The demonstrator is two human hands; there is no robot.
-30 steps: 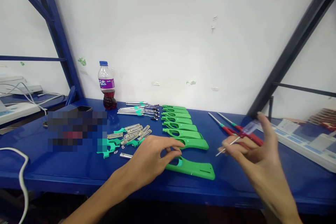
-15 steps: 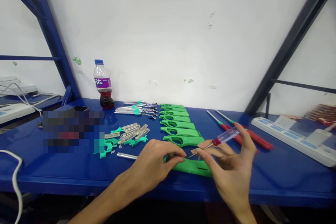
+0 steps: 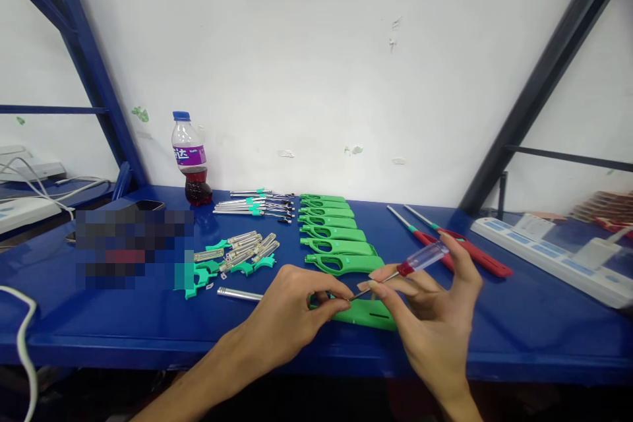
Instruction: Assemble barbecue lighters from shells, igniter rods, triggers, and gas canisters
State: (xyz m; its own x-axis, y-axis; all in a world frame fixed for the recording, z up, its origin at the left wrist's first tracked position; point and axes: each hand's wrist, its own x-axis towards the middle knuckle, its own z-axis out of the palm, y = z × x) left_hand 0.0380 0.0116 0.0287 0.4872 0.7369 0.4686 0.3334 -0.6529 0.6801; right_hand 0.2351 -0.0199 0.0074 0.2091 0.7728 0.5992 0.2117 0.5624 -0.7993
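In my right hand [image 3: 435,303] is a screwdriver [image 3: 422,258] with a clear and dark red handle, its shaft between thumb and fingers, slanting down to the left. The tip meets the pinched thumb and forefinger of my left hand [image 3: 301,303]. Whatever those fingertips hold is too small to make out. Under both hands lies a green lighter casing [image 3: 368,314] with a slot near its right end. A metal tube [image 3: 240,294] pokes out left of my left hand; its link to the casing is hidden. Beyond the hands, several green casing halves [image 3: 341,247] lie in a row.
Metal rods with wires [image 3: 252,208] lie at the back. Clear fuel tanks [image 3: 242,250] and teal triggers [image 3: 200,275] are piled left. A drink bottle [image 3: 195,171] stands by the wall. Two red lighters [image 3: 487,260] and a power strip [image 3: 548,260] lie right.
The screwdriver tip has come slightly closer to my left fingertips. The whole view has shifted a little; otherwise both hands keep their grip.
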